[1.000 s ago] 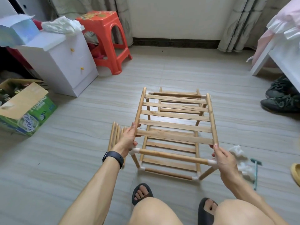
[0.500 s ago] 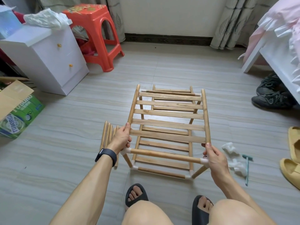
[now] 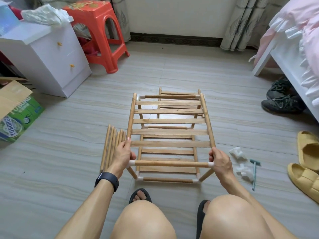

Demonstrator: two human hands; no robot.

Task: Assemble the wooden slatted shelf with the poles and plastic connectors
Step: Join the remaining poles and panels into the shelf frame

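Grey tiled floor [image 3: 69,152] served as the workbench, with a cardboard box [image 3: 17,114] and a white cabinet [image 3: 51,57] off to the left. Spare poles [image 3: 110,145] lay bundled just beside the shelf [image 3: 170,121], likely kept within reach for a later tier. The person's left hand [image 3: 122,157] curled its fingers round the shelf's near left corner, thumb lying up the side pole. The shelf stood on the floor before the knees, its upper slatted tier raised on short legs over a lower one. The right hand [image 3: 220,161] curled round the near right corner likewise. Gripping both corners probably let the person steady the frame or seat its joints. Loose plastic connectors [image 3: 240,161] and a small green tool [image 3: 254,171] lay near, to the right.
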